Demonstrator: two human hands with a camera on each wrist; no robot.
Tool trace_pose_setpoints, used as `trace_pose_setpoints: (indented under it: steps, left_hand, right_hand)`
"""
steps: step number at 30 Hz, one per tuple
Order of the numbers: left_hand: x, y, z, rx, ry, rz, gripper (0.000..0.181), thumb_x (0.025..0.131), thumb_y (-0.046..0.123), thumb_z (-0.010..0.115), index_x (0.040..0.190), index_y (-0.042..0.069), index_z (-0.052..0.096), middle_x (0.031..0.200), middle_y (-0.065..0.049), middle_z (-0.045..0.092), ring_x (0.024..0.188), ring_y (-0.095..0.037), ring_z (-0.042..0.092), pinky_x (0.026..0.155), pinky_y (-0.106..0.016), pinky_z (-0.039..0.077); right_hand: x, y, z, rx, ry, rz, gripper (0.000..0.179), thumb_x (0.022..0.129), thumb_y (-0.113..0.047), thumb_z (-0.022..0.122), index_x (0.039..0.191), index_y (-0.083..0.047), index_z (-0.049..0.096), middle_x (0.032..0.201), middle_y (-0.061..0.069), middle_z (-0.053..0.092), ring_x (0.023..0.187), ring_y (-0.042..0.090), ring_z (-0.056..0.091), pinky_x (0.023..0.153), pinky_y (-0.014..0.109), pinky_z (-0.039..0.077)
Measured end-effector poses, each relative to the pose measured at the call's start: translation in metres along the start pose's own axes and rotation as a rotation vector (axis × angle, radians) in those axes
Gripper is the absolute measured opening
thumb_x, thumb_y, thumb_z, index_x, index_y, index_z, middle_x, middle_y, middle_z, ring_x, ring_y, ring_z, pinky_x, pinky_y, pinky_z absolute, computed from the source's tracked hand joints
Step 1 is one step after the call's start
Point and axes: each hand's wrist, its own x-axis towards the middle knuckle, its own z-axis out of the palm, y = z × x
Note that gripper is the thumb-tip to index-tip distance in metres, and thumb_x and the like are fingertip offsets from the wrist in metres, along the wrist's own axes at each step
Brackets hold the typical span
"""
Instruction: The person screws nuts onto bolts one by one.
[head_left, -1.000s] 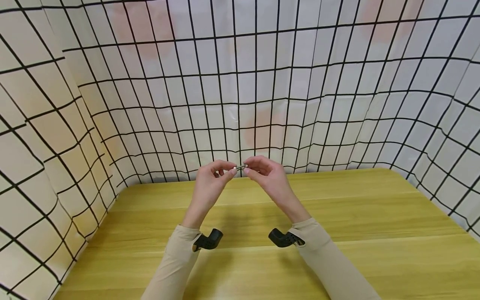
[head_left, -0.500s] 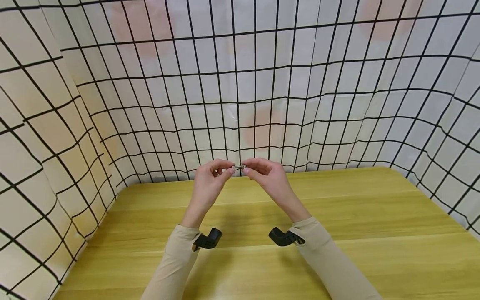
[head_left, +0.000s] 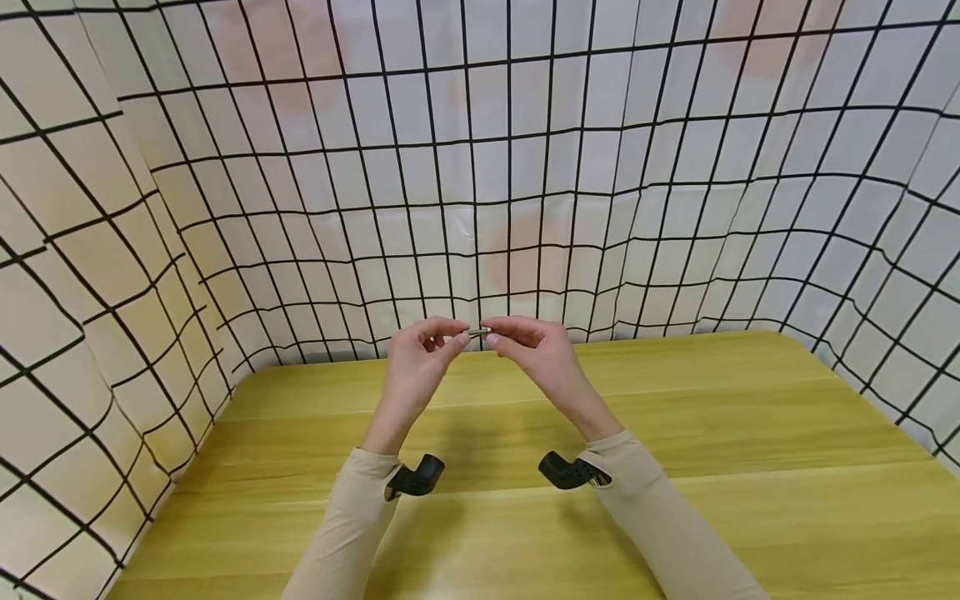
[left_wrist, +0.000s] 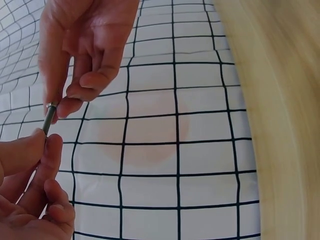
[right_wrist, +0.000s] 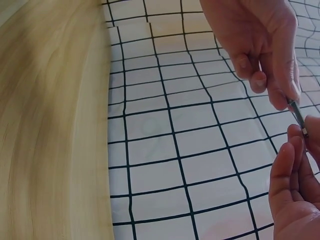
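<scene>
A thin metal bolt [head_left: 477, 332] lies nearly level between the two hands, held up over the far edge of the table. My left hand [head_left: 418, 362] pinches one end between thumb and forefinger. Thread shows along the bolt [right_wrist: 297, 112] in the right wrist view. At its other end sits a small, shiny nut [right_wrist: 305, 132], pinched by the thumb and fingertips of my right hand [head_left: 546, 362]. The left wrist view also shows the nut [left_wrist: 51, 105] right at the right fingertips. Fingers hide both ends of the bolt in part.
Below the hands spreads a wood-grain table [head_left: 480, 533]. White sheeting with a black grid [head_left: 480, 167] rises behind it and along both sides. Each sleeved wrist carries a black camera mount, one on the left [head_left: 420, 477] and one on the right [head_left: 566, 472].
The bolt has gone from slightly slanted to nearly level. The right fingertips have shifted a little left along it, while the left hand keeps its pinch and the arms stay almost still.
</scene>
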Motion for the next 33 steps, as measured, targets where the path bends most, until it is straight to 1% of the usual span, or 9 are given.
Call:
trace_pose_setpoints:
  steps: [3,8,11,15,21,27,30,33]
  left_hand:
    - [0.0001,0.0000,-0.0001,-0.003,-0.002,0.001,0.012,0.091,0.013,0.072,0.099,0.004,0.076,0.088,-0.002,0.066,0.072,-0.021,0.046,0.062,-0.031,0.035]
    - [0.0008,0.0001,-0.0001,-0.004,-0.006,0.003,0.012,0.091,0.012,0.073,0.099,0.004,0.076,0.087,-0.003,0.066,0.072,-0.021,0.046,0.062,-0.031,0.034]
    - [0.0014,0.0004,0.0003,-0.007,-0.006,0.006,0.010,0.090,0.012,0.073,0.097,0.006,0.076,0.087,-0.002,0.066,0.072,-0.021,0.046,0.063,-0.032,0.035]
    - [0.0019,0.0000,0.0009,-0.011,-0.011,0.006,0.009,0.090,0.012,0.074,0.097,0.008,0.077,0.087,-0.002,0.067,0.071,-0.020,0.047,0.063,-0.031,0.036]
    - [0.0017,-0.0011,0.0009,-0.034,-0.024,0.005,0.010,0.090,0.012,0.073,0.097,0.005,0.076,0.087,-0.002,0.067,0.070,-0.020,0.046,0.061,-0.030,0.034]
    - [0.0010,-0.0011,0.0002,-0.035,-0.030,0.005,0.010,0.090,0.012,0.074,0.097,0.006,0.077,0.086,-0.003,0.065,0.070,-0.020,0.045,0.062,-0.031,0.035]
    - [0.0007,-0.0014,0.0004,-0.031,-0.032,0.002,0.009,0.090,0.012,0.074,0.096,0.007,0.077,0.085,-0.003,0.066,0.070,-0.020,0.045,0.062,-0.031,0.035]
    - [0.0005,-0.0018,0.0005,-0.031,-0.031,-0.007,0.009,0.089,0.013,0.074,0.096,0.007,0.077,0.087,-0.002,0.067,0.071,-0.020,0.046,0.064,-0.032,0.035]
  right_hand:
    - [0.0006,0.0002,-0.0005,0.001,-0.001,-0.003,0.031,0.094,-0.027,0.069,0.120,-0.009,0.070,0.116,0.006,0.068,0.105,0.027,0.063,0.092,0.039,0.050]
    - [0.0019,0.0004,-0.0021,0.023,-0.005,-0.020,0.028,0.095,-0.018,0.068,0.120,-0.006,0.070,0.118,0.009,0.068,0.106,0.024,0.064,0.092,0.035,0.050]
    - [0.0026,0.0002,-0.0029,0.044,-0.010,-0.044,0.026,0.095,-0.012,0.068,0.119,-0.004,0.070,0.117,0.010,0.068,0.107,0.025,0.064,0.092,0.035,0.050]
    - [0.0034,0.0016,-0.0042,0.055,-0.018,-0.075,0.025,0.094,-0.009,0.068,0.118,-0.003,0.071,0.114,0.012,0.068,0.104,0.029,0.064,0.090,0.035,0.051]
    - [0.0038,0.0024,-0.0056,0.060,-0.033,-0.091,0.026,0.093,-0.011,0.069,0.118,-0.001,0.071,0.115,0.016,0.068,0.103,0.030,0.065,0.089,0.035,0.052]
    - [0.0034,0.0018,-0.0072,0.033,-0.049,-0.075,0.030,0.094,-0.014,0.069,0.119,0.002,0.069,0.114,0.012,0.069,0.102,0.027,0.066,0.089,0.034,0.052]
    - [0.0030,0.0019,-0.0071,0.038,-0.050,-0.078,0.030,0.093,-0.013,0.069,0.119,0.003,0.069,0.113,0.010,0.070,0.102,0.028,0.066,0.089,0.035,0.052]
    - [0.0031,0.0026,-0.0066,0.057,-0.050,-0.091,0.027,0.093,-0.010,0.070,0.117,0.001,0.070,0.113,0.011,0.070,0.103,0.029,0.066,0.088,0.035,0.052]
